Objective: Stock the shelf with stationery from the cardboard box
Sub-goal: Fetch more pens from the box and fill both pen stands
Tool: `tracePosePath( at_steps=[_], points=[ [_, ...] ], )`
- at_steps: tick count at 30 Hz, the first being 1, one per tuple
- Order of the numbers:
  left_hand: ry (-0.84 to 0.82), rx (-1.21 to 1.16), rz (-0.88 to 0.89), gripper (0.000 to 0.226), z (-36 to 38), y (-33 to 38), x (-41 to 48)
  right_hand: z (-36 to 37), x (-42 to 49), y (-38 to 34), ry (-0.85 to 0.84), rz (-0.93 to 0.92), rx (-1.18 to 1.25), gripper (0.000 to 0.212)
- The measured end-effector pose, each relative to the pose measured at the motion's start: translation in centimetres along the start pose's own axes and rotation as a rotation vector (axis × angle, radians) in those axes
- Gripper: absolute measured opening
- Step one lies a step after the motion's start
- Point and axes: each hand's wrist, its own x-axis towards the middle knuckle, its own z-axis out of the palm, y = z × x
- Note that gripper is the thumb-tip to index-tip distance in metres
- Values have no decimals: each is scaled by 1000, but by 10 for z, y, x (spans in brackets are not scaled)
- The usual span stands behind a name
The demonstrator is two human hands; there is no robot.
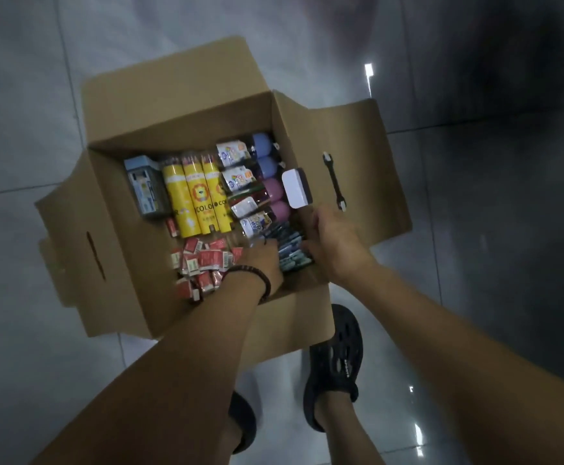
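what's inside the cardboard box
Yellow pencil tubes, small red packs, purple-capped tubes, a blue case, a white block. The left hand and right hand cover part of the dark pens; lower layers are hidden.

In the cardboard box (123, 256), I see the pens (290, 248) lying between my left fingers (271, 246) and right fingers (315, 217). Small packets (203, 260) lie left of the left fingers, with tubes (197, 199) beyond them. A block (295, 187) sits just beyond the right fingers.

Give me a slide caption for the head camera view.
Left hand and right hand reach into an open brown cardboard box for dark blue-green pens beside yellow cylindrical pencil tubes.
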Motion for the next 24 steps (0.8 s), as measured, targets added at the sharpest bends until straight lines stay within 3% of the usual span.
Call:
tracePosePath(
  at_steps=[8, 17, 20, 24],
  points=[
    [29, 18, -59, 64, 40, -11, 39, 6, 11, 18, 29, -86, 76, 27],
    [-76, 81, 3, 44, 44, -14, 60, 6, 14, 21, 4, -82, 101, 28],
    [-66, -110, -23, 27, 37, -21, 58, 2, 14, 20, -29, -68, 105, 27],
    [-115, -262, -93, 37, 9, -30, 25, -10, 3, 11, -52, -35, 93, 26]
  ],
)
